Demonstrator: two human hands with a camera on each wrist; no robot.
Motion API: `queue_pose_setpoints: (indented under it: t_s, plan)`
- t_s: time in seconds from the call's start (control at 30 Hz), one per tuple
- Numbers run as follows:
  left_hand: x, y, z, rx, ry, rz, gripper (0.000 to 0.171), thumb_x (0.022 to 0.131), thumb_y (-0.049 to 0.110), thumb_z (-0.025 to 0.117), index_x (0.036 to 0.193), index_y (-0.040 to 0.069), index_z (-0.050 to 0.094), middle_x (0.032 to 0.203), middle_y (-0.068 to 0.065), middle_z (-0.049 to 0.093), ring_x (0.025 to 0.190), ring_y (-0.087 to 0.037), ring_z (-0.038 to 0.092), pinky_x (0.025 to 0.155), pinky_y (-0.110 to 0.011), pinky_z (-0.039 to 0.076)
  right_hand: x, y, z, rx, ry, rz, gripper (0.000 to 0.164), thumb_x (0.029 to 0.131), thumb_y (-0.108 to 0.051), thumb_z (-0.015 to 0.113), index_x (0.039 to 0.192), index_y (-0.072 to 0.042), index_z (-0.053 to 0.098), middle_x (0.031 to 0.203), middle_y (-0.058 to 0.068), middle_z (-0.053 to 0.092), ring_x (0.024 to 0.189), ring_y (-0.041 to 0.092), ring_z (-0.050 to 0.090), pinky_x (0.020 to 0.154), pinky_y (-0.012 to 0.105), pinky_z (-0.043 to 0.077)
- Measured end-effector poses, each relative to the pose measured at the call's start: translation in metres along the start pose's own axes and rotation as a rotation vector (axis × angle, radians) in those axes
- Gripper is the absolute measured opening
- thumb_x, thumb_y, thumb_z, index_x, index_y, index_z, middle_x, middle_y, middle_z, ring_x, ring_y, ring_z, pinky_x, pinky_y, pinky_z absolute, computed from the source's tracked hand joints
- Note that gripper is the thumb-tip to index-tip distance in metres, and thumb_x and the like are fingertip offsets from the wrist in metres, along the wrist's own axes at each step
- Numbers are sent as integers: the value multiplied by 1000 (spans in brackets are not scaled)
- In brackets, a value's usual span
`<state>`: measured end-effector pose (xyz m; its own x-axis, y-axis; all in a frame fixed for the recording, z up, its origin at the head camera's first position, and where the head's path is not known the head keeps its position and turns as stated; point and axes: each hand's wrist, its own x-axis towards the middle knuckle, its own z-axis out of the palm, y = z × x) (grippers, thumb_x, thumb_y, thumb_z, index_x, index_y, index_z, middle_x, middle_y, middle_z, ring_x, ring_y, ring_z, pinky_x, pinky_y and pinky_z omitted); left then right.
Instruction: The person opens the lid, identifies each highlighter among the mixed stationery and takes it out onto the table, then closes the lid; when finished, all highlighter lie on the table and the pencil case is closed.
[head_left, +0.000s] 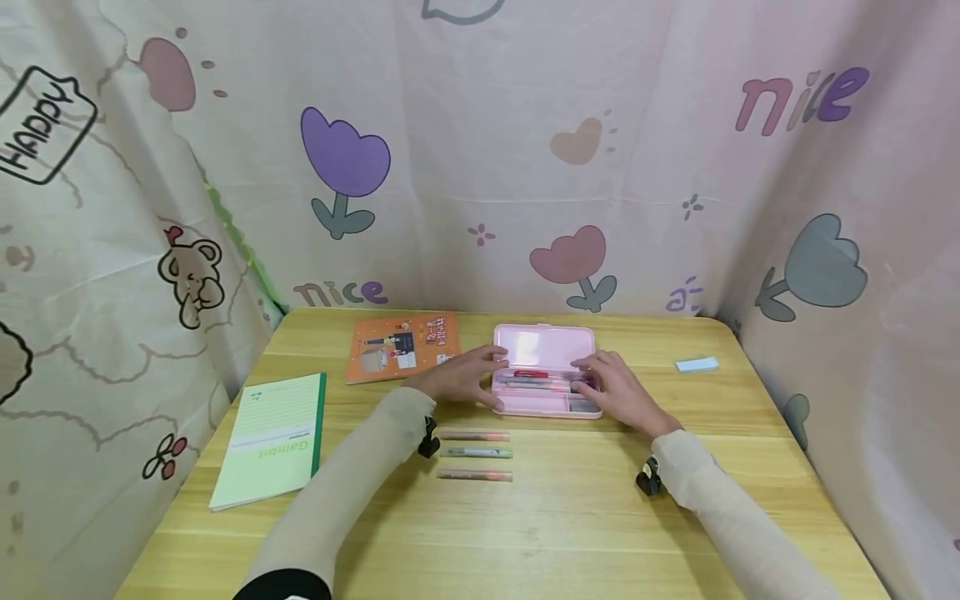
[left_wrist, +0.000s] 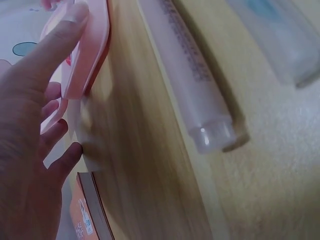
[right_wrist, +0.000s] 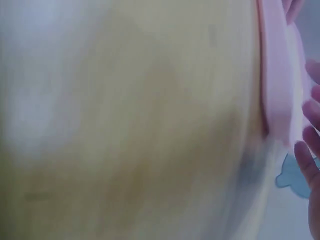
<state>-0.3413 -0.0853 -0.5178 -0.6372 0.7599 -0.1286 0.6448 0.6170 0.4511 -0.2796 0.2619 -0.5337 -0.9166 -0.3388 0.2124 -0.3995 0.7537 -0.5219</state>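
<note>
Open on the surface [head_left: 570, 508], just beyond a row of three loose pens [head_left: 477, 452]: a pink pencil case [head_left: 534, 413], with its lid [head_left: 543, 343] swung back on the far side and several stored pens [head_left: 536, 384] inside. At the left end, left hand [head_left: 463, 375], fingers spread apart rather than clamped, with thumb by the near corner; at the right end, right hand [head_left: 618, 393], fingers likewise apart, with thumb over the compartments. Expect stiff, smooth plastic, probably light, a little slippery, apt to slide under an uneven push. Treat the hinge as the likely fragile part. Best held low by both short side walls, kept level against rolling contents; for the lid alone, by its far edge.
</note>
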Motion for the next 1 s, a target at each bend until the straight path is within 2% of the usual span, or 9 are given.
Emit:
queue_pose_setpoints:
  t_s: [0.1,0.23,0.5,0.7,0.83,1.0]
  plan:
    - [0,0,0,-3,-2,-15,102,92,60,82,170,11,38,181,-7,24,167,-32,28,134,-53,30,2,-8,0,15,-51,-38,33,102,-23,79,131,-7,76,122,8,71,119,28,57,107,54,50]
    - [0,0,0,-7,-7,-21,103,92,61,82,170,10,38,181,-7,24,167,-32,27,134,-52,31,6,-13,4,-15,-108,-57,28,104,-23,77,127,-7,78,123,7,72,121,29,61,110,54,51]
    - [0,2,0,-9,-9,-14,102,93,59,82,169,8,38,181,-8,24,167,-33,27,134,-52,30,11,-17,7,-102,-129,-60,19,106,-21,73,120,-11,81,114,4,73,107,22,61,98,47,54]
    - [-1,3,-1,-9,-14,-13,101,94,57,82,170,9,36,182,-9,23,167,-34,26,135,-53,29,19,-26,4,-176,-188,-19,20,106,-21,74,120,-10,82,113,6,73,104,24,62,98,49,55]
    - [-2,5,-1,-11,-11,-20,101,94,58,82,170,11,36,182,-7,23,168,-33,25,135,-54,28,25,-29,5,-198,-207,-8,19,104,-19,76,118,-9,82,112,8,75,104,26,64,96,51,55]
    - [-1,4,0,-19,-5,-9,101,93,57,83,170,10,37,181,-9,24,167,-35,27,134,-56,29,27,-30,6,-193,-207,-19,12,104,-16,76,112,-8,78,106,6,70,98,23,61,90,46,51]
